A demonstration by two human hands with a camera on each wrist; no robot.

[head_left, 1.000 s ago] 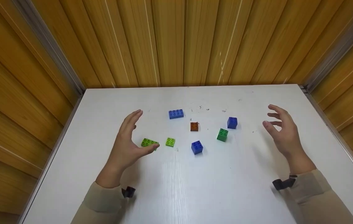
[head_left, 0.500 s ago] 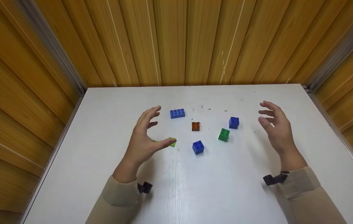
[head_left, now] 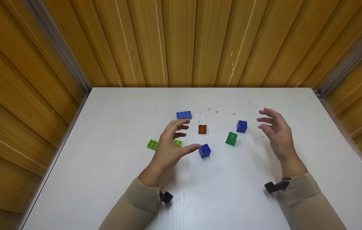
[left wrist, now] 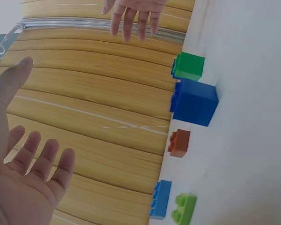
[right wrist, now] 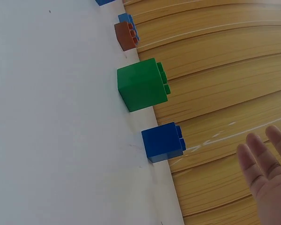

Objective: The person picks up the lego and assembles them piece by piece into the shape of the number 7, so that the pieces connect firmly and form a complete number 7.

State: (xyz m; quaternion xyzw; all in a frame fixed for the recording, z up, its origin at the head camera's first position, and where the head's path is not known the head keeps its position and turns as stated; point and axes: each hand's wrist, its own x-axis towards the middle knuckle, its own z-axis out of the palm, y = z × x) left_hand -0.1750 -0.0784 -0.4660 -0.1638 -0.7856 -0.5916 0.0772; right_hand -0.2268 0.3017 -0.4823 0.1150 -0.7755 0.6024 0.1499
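My left hand [head_left: 168, 147] hovers over the table with fingers spread and holds nothing. In the head view its thumb overlaps the edge of a near blue block [head_left: 205, 151]. Behind that hand, two lime green bricks are partly hidden, one longer [head_left: 152, 144] and one smaller [head_left: 178, 143]. My right hand [head_left: 278, 137] is also held above the table, fingers loosely bent, gripping nothing. Nearest to it is another blue block [head_left: 241, 126], with a green block [head_left: 231, 139] beside it. A brown brick [head_left: 202, 129] and a long blue brick [head_left: 184, 115] lie farther back.
The white table [head_left: 232, 198] is bounded by wood-patterned panels [head_left: 181, 41] at the back and both sides. Small dark marks dot its far part. Each wrist carries a small black camera, such as the right one [head_left: 270, 187].
My left hand has moved right, from over the longer lime brick to near the blue block. My right hand has shifted a little left. The bricks stay where they were.
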